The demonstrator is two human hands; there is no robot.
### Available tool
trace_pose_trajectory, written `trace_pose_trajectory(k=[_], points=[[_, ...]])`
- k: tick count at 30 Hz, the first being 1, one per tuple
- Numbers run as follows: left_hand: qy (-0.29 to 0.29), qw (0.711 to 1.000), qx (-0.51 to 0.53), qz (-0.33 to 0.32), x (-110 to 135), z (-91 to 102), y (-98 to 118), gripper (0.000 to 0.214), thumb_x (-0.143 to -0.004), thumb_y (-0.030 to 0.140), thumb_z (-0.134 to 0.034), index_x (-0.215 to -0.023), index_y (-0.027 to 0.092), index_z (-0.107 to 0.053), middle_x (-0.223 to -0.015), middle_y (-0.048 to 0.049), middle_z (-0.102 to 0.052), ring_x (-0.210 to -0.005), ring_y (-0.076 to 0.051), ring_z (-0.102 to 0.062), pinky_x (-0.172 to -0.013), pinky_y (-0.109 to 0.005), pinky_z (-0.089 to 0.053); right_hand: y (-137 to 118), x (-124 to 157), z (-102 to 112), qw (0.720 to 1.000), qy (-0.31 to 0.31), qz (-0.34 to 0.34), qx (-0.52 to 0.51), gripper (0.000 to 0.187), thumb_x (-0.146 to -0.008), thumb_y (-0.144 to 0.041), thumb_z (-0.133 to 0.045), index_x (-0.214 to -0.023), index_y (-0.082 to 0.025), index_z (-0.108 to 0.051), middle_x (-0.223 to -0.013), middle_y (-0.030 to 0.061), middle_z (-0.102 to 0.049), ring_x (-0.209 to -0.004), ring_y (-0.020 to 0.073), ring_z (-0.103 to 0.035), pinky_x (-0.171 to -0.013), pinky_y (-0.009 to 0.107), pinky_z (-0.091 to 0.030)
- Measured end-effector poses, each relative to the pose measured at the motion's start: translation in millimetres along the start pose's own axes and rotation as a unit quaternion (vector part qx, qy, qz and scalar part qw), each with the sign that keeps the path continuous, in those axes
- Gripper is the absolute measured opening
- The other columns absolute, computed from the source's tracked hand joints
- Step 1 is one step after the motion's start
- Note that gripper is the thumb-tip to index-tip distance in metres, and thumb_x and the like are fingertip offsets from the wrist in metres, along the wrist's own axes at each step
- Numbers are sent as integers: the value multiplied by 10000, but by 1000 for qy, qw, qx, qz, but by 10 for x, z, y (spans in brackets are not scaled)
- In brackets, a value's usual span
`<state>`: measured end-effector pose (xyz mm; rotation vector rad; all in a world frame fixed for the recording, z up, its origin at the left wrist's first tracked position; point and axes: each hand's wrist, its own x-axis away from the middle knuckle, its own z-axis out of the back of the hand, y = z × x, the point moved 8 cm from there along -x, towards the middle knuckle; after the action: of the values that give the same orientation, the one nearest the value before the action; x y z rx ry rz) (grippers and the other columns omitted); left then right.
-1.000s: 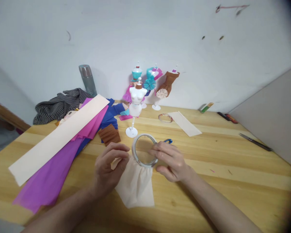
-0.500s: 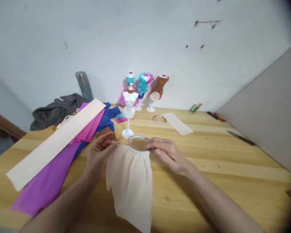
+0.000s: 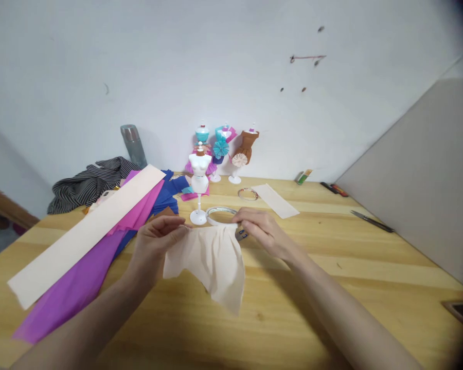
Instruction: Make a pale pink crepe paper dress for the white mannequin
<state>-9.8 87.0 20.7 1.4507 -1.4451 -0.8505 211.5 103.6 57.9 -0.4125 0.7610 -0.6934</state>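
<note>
A cream piece of crepe paper [image 3: 210,252] hangs between my hands, its top edge gathered into small pleats toward the right. My left hand [image 3: 162,237] pinches the upper left corner between thumb and fingers. At the upper right corner my right hand [image 3: 264,231] pinches the gathered edge. Just behind that edge is a white tape roll [image 3: 220,209]; I cannot tell whether it is held or lies on the table. A small dark blue thing [image 3: 241,235] shows under my right fingers, too hidden to name. A bare white mini mannequin [image 3: 199,172] stands upright behind the paper.
Dressed mini mannequins [image 3: 248,149] stand by the wall. On the left lie a long cream strip [image 3: 88,234], purple crepe paper [image 3: 73,288], striped cloth [image 3: 87,185] and a flask [image 3: 134,146]. Rightward are another ring [image 3: 248,194], a cream piece [image 3: 277,201], a glue stick [image 3: 304,177] and a dark pointed tool [image 3: 372,221].
The crepe paper's lower part has swung up, and its gathered edge now hides the front of the tape roll. Both hands keep their pinch. The whole view has shifted slightly.
</note>
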Motion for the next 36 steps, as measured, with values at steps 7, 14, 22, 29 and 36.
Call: trace_pose_trajectory(k=[7,14,22,29,36], points=[[20,998,-7,65,12,41,-113,333,-461,206,-897,-725,137,-706,-687,-32,-731,-613,-115,-653,-582,-181,-488,167,-45,-163,999,-39,-12,5,303,-870,-133,-368,-888,-141,-671,-814,67,-648,-736,165,-603,-702,289,-460],[-10,995,-16,100,165,40,-217,280,-495,184,-886,-700,141,-700,-626,-19,-715,-566,-121,-648,-551,-193,-481,195,-54,-310,998,-56,-10,10,355,-781,-36,-380,-919,-125,-694,-815,69,-672,-704,155,-611,-679,273,-464],[-19,990,-29,135,204,267,-364,262,-530,195,-873,-727,146,-707,-662,-42,-729,-596,-155,-672,-560,-217,-499,287,-42,-604,995,-100,-3,24,471,-712,44,-401,-1013,-149,-708,-877,65,-716,-753,153,-638,-682,247,-460],[23,986,-51,157,118,408,-331,322,-458,209,-899,-702,134,-703,-632,-31,-706,-544,-119,-632,-518,-182,-484,335,-44,-732,982,-169,-80,21,384,-644,56,-435,-768,-179,-712,-613,-25,-618,-539,102,-521,-550,219,-350],[67,983,-66,158,-119,681,-354,348,-439,169,-896,-720,123,-696,-642,-25,-701,-537,-117,-635,-505,-177,-502,672,46,-737,967,-104,-221,-72,129,-758,-131,-595,-725,-149,-718,-581,-33,-570,-510,79,-450,-524,228,-292]])
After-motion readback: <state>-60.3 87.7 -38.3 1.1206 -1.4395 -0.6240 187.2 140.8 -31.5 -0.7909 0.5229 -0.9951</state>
